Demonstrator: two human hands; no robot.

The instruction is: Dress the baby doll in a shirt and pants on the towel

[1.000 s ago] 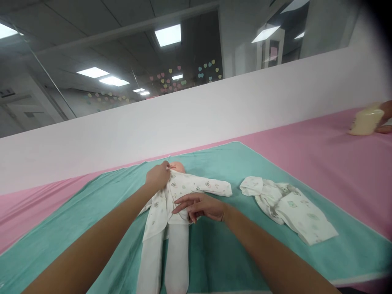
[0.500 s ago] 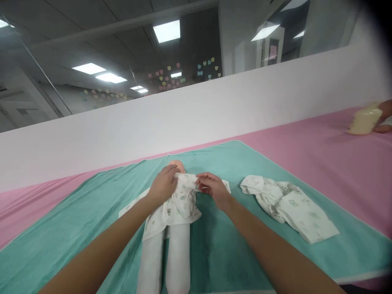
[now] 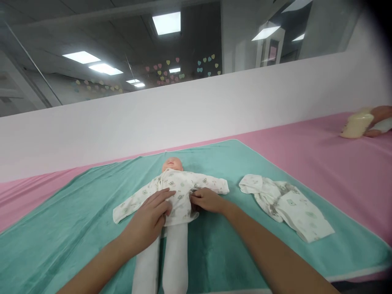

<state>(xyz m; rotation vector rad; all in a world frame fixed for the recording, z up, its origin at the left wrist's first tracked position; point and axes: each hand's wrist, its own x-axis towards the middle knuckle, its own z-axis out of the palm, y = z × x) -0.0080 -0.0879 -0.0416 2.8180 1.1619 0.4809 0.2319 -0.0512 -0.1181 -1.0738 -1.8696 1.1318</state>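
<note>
A baby doll [image 3: 173, 164] lies on its back with its head toward the wall. It wears a white printed baby shirt [image 3: 180, 179] with both sleeves spread out and white leg coverings [image 3: 176, 257]. My left hand [image 3: 154, 212] rests on the front of the shirt, its fingers stretched out over the cloth. At the shirt's other side, below the sleeve, my right hand [image 3: 206, 200] has its fingers closed on the edge of the cloth. Its fingertips are partly hidden by the fabric.
Folded printed baby clothing [image 3: 288, 206] lies to the right on the teal blanket [image 3: 226, 253]. Pink cloth [image 3: 315, 139] spreads beneath it. At the far right stand a cream-coloured bottle [image 3: 357, 124] and a partly visible hand-like shape [image 3: 381, 112]. A white wall [image 3: 196, 110] runs behind.
My left hand has come down from the doll's neck to the shirt's front, uncovering the face. My right hand has moved lower, from the shoulder to the shirt's side. The shirt lies flatter.
</note>
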